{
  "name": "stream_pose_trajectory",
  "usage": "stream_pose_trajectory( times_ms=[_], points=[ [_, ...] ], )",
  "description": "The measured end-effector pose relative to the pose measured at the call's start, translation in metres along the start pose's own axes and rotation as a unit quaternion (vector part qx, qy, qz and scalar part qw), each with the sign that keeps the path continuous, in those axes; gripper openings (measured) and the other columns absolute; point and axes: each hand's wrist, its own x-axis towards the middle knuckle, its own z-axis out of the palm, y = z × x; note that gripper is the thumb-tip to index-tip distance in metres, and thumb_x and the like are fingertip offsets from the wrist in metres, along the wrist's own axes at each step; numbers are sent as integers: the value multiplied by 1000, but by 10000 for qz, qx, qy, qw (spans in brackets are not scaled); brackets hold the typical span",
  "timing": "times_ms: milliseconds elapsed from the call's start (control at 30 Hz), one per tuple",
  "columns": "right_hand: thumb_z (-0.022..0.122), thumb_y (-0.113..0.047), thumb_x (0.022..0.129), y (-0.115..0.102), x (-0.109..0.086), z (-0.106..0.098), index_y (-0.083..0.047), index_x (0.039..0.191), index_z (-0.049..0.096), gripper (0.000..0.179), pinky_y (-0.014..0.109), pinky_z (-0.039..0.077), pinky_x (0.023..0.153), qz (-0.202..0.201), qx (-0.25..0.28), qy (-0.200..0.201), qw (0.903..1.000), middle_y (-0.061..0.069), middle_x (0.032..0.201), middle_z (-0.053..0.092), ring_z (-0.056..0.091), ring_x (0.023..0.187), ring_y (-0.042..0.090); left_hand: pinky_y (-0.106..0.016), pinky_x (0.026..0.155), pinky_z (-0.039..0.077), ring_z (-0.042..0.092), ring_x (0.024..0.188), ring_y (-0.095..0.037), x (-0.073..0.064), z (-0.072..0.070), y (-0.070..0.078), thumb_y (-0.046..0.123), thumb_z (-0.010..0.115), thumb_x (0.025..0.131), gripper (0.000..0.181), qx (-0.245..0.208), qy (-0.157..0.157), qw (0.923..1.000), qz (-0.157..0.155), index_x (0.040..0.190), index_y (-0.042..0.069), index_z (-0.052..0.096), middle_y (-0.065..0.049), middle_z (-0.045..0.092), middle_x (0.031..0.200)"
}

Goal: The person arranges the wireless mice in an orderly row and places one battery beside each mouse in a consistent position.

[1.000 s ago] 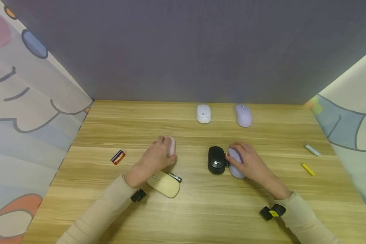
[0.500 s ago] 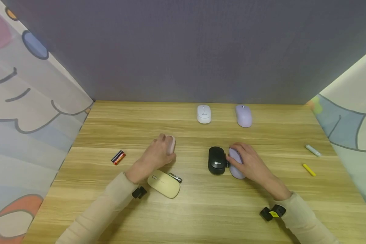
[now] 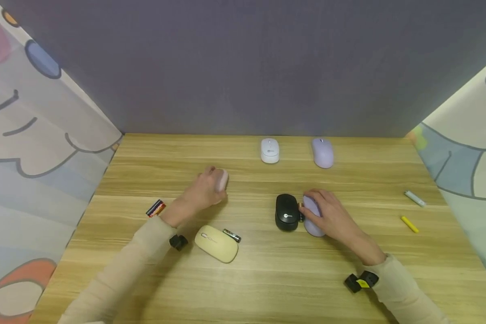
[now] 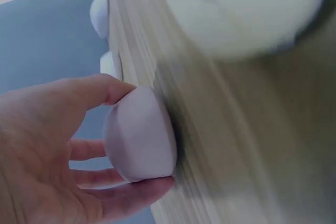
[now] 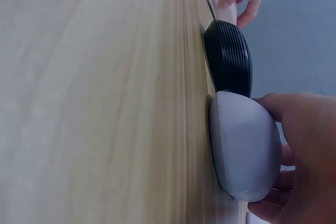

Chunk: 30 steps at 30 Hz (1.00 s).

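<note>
Head view: the left grip [image 3: 202,191] holds the pink mouse [image 3: 222,181]; the right grip [image 3: 328,213] holds a lilac mouse [image 3: 312,222] near the black mouse [image 3: 286,213], a battery [image 3: 301,212] between them.

Left wrist: thumb and fingers pinch the pink mouse's sides, close over the desk [image 4: 210,171]; positioning seems in hand.

Right wrist: the lilac mouse sits on the desk; the next move likely calls for keeping it steady.

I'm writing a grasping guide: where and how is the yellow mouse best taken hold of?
Probably from above, gripping the yellow mouse across its two long sides, toward the scroll wheel end. It lies flat, wheel up, longer than wide, so those sides offer the narrower span. A battery lies close along the far long side toward the other end, where it could get in the way.
</note>
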Motion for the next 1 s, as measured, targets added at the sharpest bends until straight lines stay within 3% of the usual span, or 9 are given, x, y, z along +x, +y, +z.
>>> stream_pose_trajectory(
  times_ms=[300, 433, 633, 767, 1000],
  points=[
    [76, -21, 94, 0, 0, 1, 4, 127, 64, 43, 61, 50, 100, -40, -32, 67, 10000, 25, 127, 64, 60, 117, 44, -54, 86, 61, 59, 115, -50, 28, -13, -14, 18, 76, 89, 70, -148, 228, 9996, -70, 150, 2, 45, -29, 41, 150],
    [76, -21, 94, -1, 0, 2, 4, 127, 64, 43, 61, 50, 100, -37, -21, 60, 10000, 25, 127, 64, 60, 117, 44, -56, 88, 60, 56, 115, -50, 38, -18, -23, 17, 74, 89, 70, -108, 177, 9998, -41, 149, 1, 44, -30, 41, 148],
    [75, -23, 95, -3, 0, 1, 4, 128, 64, 44, 61, 50, 100, 43, 25, -26, 10000, 25, 128, 64, 59, 118, 44, -58, 90, 58, 53, 118, -51, 53, -22, -34, 19, 70, 91, 67, -150, 233, 9991, -317, 150, 2, 43, -28, 38, 150],
    [75, -22, 95, -4, -1, 0, 4, 128, 64, 44, 61, 50, 100, 38, 12, -23, 10000, 25, 128, 64, 59, 118, 44, -59, 92, 58, 51, 121, -51, 62, -23, -35, 22, 72, 91, 68, -241, 441, 9979, -419, 150, 2, 44, -27, 39, 151],
    [75, -23, 95, -3, -2, -2, 4, 129, 63, 44, 61, 49, 102, 105, 21, -83, 9999, 25, 129, 63, 58, 120, 44, -57, 92, 57, 53, 119, -49, 77, -23, -32, 24, 66, 93, 67, -203, 398, 9970, -629, 151, 3, 42, -27, 37, 152]
  ],
)
